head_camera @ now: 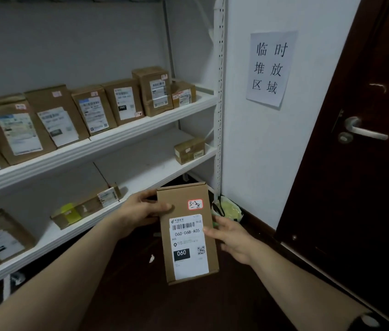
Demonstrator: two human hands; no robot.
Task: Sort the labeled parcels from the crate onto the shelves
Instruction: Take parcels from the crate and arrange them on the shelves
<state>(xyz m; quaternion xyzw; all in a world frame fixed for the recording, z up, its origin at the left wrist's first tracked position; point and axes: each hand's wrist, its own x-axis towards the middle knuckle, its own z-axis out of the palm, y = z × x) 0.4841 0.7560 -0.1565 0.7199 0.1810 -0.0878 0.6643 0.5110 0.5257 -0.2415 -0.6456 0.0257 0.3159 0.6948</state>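
At centre-low in your head view, you hold the cardboard parcel (188, 232) with its long axis running twelve to six, its label facing you. Your left hand (141, 210) grips its ten o'clock edge, your right hand (233, 240) its three o'clock edge. White metal shelves (107, 149) carry flat brown boxes.

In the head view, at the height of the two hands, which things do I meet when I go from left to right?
left hand → brown cardboard parcel with white printed label → right hand → dark brown wooden door
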